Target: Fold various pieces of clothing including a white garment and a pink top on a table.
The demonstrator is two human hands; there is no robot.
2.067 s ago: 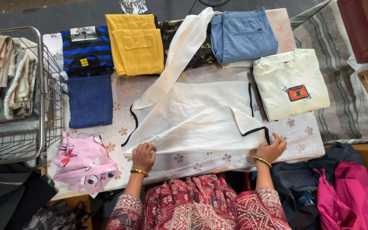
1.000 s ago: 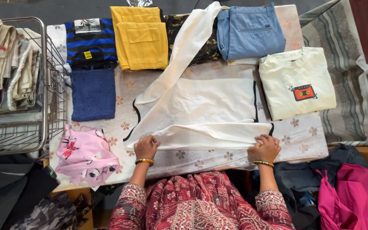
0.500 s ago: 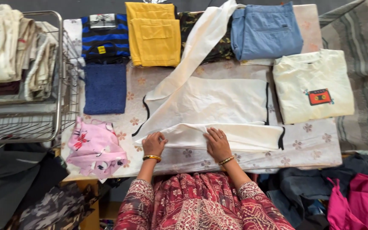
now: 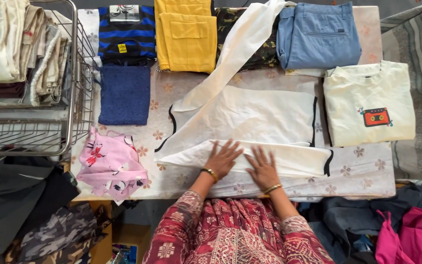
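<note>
Right now a white garment [image 4: 250, 117] with thin black edging lies spread across the middle of the worktop [image 4: 367, 173], which is covered by a pale cloth with small flower prints. Its near part is folded into a long band running left to right, and one long white sleeve stretches away to the far edge. Both hands rest on that folded band, side by side near its middle. The left hand [image 4: 223, 159] lies flat with fingers spread, palm down on the cloth; the right hand [image 4: 262, 168] lies just beside it, also flat and spread. Neither grip is closed on anything: the hands press down on the fabric rather than clasp it. Each wrist carries a gold bangle.

To the right of the white garment lies a cream T-shirt [image 4: 369, 102] with a small red picture on its chest. Along the far edge sit folded blue jeans [image 4: 318, 34], folded yellow trousers [image 4: 186, 34] and a blue and black striped top [image 4: 125, 32]. Nearer, on the left, are a dark blue folded piece [image 4: 124, 95] and a pink printed garment [image 4: 111, 164]. Left of the worktop stands a wire basket [image 4: 72, 83] holding pale folded clothes. At near right lies a heap of dark and bright pink clothes [image 4: 411, 227]
</note>
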